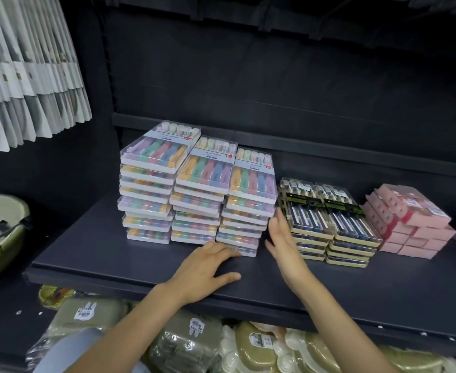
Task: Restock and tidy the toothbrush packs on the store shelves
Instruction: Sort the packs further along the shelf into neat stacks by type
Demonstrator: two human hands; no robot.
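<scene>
three stacks of clear pastel toothbrush packs [197, 189] stand on the dark shelf [92, 254]. the left hand [208, 267] lies flat, fingers spread, touching the right stack's bottom pack; the right hand [283, 243], flat and empty, stands edgewise between it and the black-and-gold packs [329, 224].

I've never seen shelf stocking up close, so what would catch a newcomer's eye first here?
Three tall stacks of pastel packs stand mid-shelf, left of two lower stacks of dark packs and a pile of pink boxes. The left hand lies flat at the base of the rightmost pastel stack, and the right hand stands open in the gap beside the dark packs.
</scene>
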